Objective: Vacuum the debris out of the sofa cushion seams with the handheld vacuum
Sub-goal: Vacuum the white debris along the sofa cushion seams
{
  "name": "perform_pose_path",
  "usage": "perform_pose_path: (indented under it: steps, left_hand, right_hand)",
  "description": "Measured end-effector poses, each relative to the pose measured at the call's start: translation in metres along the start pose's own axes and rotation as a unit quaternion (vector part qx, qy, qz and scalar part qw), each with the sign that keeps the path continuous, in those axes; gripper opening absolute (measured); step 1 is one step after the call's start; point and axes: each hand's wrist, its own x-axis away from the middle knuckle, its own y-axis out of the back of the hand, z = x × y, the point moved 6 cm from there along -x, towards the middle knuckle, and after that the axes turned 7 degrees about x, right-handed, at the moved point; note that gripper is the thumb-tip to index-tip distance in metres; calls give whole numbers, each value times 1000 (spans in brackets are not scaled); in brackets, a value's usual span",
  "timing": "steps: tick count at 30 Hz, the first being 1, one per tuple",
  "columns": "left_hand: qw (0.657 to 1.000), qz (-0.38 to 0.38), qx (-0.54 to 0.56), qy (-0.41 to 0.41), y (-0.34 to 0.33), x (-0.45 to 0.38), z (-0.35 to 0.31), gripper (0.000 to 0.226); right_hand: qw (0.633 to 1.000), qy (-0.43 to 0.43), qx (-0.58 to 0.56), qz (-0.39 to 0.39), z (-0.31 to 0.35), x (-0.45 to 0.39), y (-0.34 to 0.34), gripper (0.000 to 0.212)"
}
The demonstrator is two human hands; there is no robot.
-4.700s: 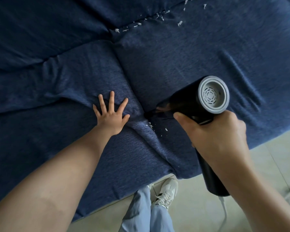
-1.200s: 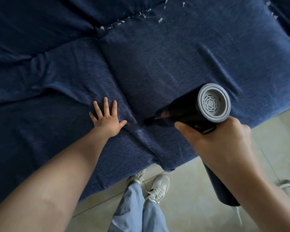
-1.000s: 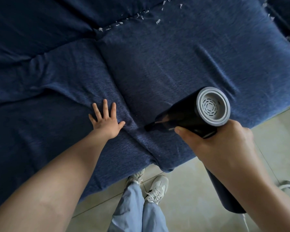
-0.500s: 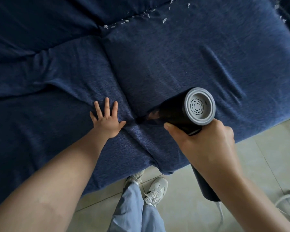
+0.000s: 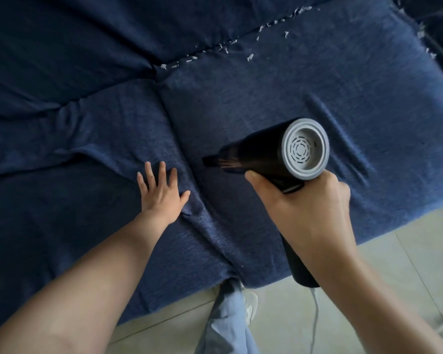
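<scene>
My right hand point(image 5: 307, 208) grips the handle of the black handheld vacuum point(image 5: 256, 154), whose grey vented end cap faces me. Its narrow nozzle point(image 5: 210, 160) points left, close to the seam point(image 5: 187, 159) between the two dark blue seat cushions. My left hand point(image 5: 161, 192) presses flat with spread fingers on the left cushion point(image 5: 62, 200), just beside that seam. White debris point(image 5: 215, 48) lies scattered along the seam at the back of the right cushion point(image 5: 317, 93), far from the nozzle.
More white flecks point(image 5: 426, 44) lie at the right cushion's far edge. A white cord point(image 5: 315, 318) hangs from the vacuum handle over the pale tiled floor point(image 5: 343, 302). My jeans leg and a white shoe point(image 5: 250, 307) stand against the sofa's front edge.
The vacuum nozzle has slid back along the seam, away from the front edge. The small flecks seen near the nozzle earlier are gone. My left hand stays pressed on the cushion.
</scene>
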Motion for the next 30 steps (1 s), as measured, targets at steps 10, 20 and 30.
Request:
perform_pose_path:
  steps: [10, 20, 30]
  left_hand:
    - [998, -16, 62, 15, 72, -102, 3, 78]
    - [989, -33, 135, 40, 137, -203, 5, 84]
    - [989, -26, 138, 53, 137, -252, 19, 96]
  right_hand:
    - [991, 13, -130, 11, 60, -92, -27, 35]
    - [979, -10, -203, 17, 108, -179, -64, 30]
    - [981, -23, -184, 54, 129, -221, -102, 32]
